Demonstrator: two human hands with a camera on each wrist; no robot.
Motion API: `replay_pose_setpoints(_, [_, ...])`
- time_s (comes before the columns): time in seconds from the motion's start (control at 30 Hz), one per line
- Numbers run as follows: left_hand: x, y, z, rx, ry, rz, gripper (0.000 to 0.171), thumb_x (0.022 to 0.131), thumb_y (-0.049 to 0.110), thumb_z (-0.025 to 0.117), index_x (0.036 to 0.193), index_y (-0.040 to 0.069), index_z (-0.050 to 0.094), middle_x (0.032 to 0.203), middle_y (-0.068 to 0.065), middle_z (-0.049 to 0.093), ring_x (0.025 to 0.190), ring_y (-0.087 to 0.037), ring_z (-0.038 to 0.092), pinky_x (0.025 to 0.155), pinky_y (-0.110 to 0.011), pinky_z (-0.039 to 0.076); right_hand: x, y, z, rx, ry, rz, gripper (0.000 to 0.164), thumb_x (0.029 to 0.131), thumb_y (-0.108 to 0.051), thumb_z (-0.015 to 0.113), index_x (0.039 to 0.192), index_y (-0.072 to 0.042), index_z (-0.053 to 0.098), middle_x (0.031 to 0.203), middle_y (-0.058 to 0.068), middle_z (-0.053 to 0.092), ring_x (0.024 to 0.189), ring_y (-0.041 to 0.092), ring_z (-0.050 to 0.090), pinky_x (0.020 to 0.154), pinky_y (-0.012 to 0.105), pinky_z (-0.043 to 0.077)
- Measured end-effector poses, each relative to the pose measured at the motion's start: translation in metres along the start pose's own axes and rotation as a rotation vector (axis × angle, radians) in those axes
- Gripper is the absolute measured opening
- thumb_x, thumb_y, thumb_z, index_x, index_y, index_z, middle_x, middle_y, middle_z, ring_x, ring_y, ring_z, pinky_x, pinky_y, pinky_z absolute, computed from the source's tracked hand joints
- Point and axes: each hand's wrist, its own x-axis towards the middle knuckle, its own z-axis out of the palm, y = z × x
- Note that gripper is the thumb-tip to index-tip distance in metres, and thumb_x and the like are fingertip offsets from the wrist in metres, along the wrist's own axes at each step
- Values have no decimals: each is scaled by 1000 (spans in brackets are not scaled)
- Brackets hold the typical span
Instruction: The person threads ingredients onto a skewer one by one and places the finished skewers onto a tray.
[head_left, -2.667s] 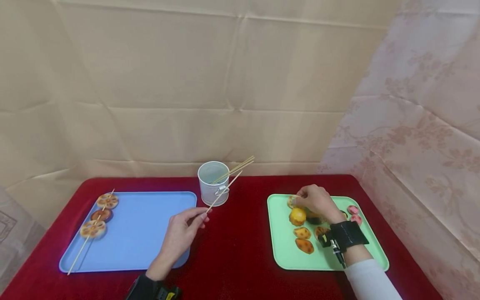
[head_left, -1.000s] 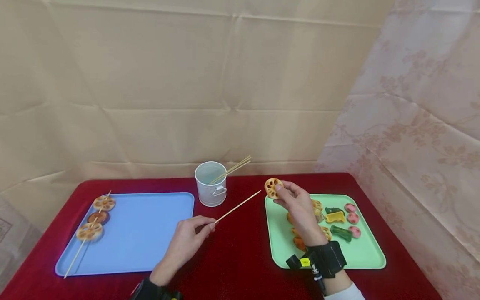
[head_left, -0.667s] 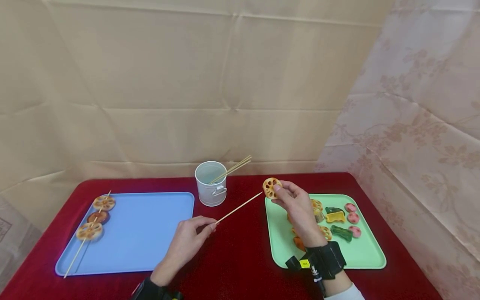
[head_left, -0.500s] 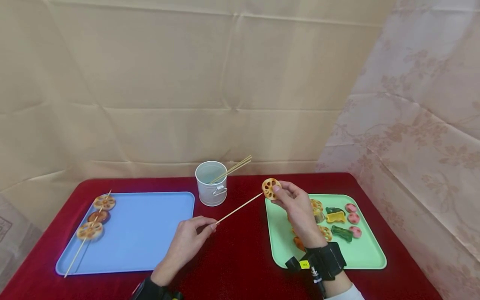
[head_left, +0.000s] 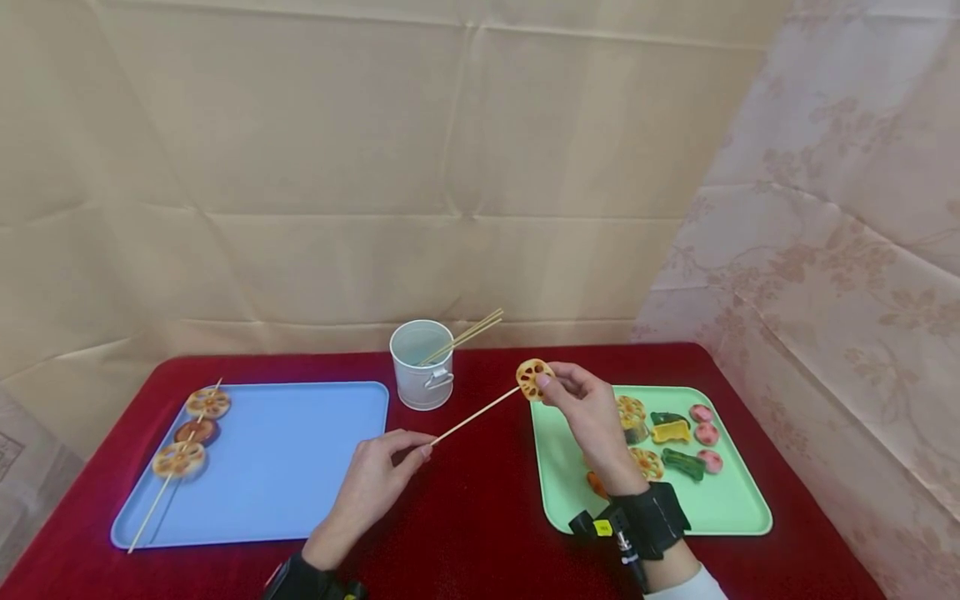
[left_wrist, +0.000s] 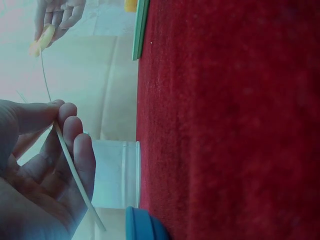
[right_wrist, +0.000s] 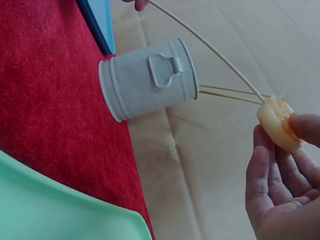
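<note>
My left hand [head_left: 378,479] pinches a thin wooden skewer [head_left: 476,414] between thumb and fingers, its far end pointing up to the right. In the left wrist view the skewer's rear end [left_wrist: 90,207] sticks out behind the fingers. Between thumb and fingers of my right hand [head_left: 592,417] is a browned lotus root slice [head_left: 533,380] with holes, held above the near-left corner of the green tray. The skewer's tip meets the edge of the slice in the head view. Seen from the right wrist, the skewer [right_wrist: 215,50] ends right at the face of the lotus root slice [right_wrist: 278,122].
A white metal bucket [head_left: 422,383] with several skewers [head_left: 480,327] stands at the back. On the blue tray [head_left: 292,467] lies a loaded skewer with lotus slices [head_left: 180,460]. The green tray [head_left: 731,500] bears pink rounds [head_left: 707,433], green pieces [head_left: 683,465] and a yellow piece [head_left: 671,432].
My right hand has lifted the lotus root slice off the green tray and brought it left to the skewer's tip. My left hand has lowered the skewer to a flatter slant.
</note>
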Motion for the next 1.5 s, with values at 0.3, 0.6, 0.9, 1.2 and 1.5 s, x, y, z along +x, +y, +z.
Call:
replay_pose_setpoints(0.3, [0,-1,-1,1,13,21,18,91,5,78,102,19,82,87,16,72,84,-7,67,76,-30,52,2,2,-2,-31,-5,-10,39,98,-31,74,125,-3,69,105,9,75,91,19,72,90,30,53])
replay_pose_setpoints(0.6, [0,-1,-2,-2,10,12,17,90,3,78,101,16,82,84,15,71,79,-6,64,73,-28,51,-1,1,0,-34,-15,18,41,98,-35,73,125,-4,69,109,10,73,93,20,70,91,32,52])
replay_pose_setpoints(0.9, [1,-2,-3,0,10,17,17,91,3,78,101,17,82,84,15,71,80,-6,64,73,-28,51,-1,1,-2,-32,-7,19,41,98,-35,73,125,-4,69,107,9,74,93,22,71,89,30,52])
replay_pose_setpoints(1.2, [0,0,-1,-18,29,8,15,91,5,78,101,16,82,84,14,71,79,-5,63,72,-28,50,-3,5,9,-14,-46,32,39,97,-30,75,125,-4,69,107,10,74,94,20,72,92,35,54])
replay_pose_setpoints(1.5, [-1,3,3,-89,28,-56,2,92,10,78,92,12,77,75,10,68,68,-3,61,64,-24,50,-6,8,19,51,-64,20,34,97,-22,75,121,1,69,102,10,74,90,17,70,85,30,57])
